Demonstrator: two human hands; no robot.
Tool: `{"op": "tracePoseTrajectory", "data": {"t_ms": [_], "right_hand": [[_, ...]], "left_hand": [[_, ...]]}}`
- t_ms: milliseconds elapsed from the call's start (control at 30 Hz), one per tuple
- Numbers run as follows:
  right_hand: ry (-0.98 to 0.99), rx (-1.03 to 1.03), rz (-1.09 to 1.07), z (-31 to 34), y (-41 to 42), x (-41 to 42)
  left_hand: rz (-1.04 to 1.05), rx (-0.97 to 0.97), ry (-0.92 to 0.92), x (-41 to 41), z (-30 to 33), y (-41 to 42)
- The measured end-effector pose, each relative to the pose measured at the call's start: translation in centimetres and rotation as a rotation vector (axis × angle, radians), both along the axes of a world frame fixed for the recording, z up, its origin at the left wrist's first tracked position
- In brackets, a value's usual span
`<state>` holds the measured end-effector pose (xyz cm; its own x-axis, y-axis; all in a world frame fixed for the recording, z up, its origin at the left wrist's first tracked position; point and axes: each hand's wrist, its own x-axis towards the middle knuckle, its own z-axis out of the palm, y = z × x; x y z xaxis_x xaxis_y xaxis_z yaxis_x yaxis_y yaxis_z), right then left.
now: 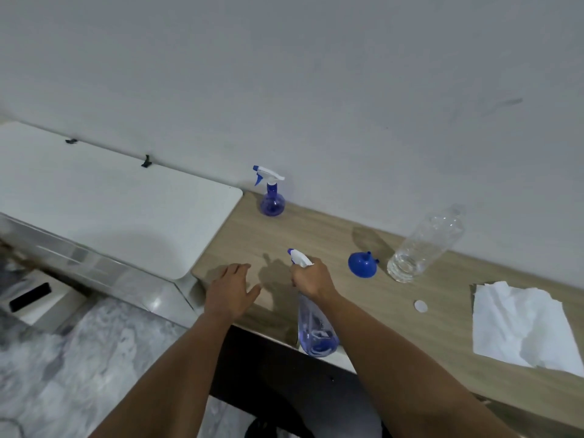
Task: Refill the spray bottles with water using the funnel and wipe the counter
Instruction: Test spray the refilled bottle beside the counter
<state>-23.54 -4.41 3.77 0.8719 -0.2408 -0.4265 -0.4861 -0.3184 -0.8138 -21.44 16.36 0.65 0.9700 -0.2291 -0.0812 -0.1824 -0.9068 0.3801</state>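
We see a wood-grain beige counter [316,235] under a plain grey wall [316,74]. On the counter we see two translucent blue spray bottles [272,200] [316,330] with white-and-blue heads, a deep blue funnel [362,263], a clear bottle [423,245] and white paper [521,327].

two spray bottles [272,192] [314,314], one funnel [362,263], one water bottle [425,245]

A plain pale grey wall [316,74] runs behind a light wood-grain worktop [395,311]. Against the worktop's left edge stands a white rounded-corner cabinet top [110,200], with glossy drawer fronts [94,267] below. The grey-and-white marbled floor [79,358] lies underneath.
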Motion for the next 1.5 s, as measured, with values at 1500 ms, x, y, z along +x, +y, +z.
{"op": "tracePoseTrajectory", "data": {"t_ms": [1500], "right_hand": [[-0.001,-0.091,-0.033,-2.2,2.5,-2.3]], "left_hand": [[0.022,0.014,-0.03,1.9,1.0,2.1]]}}
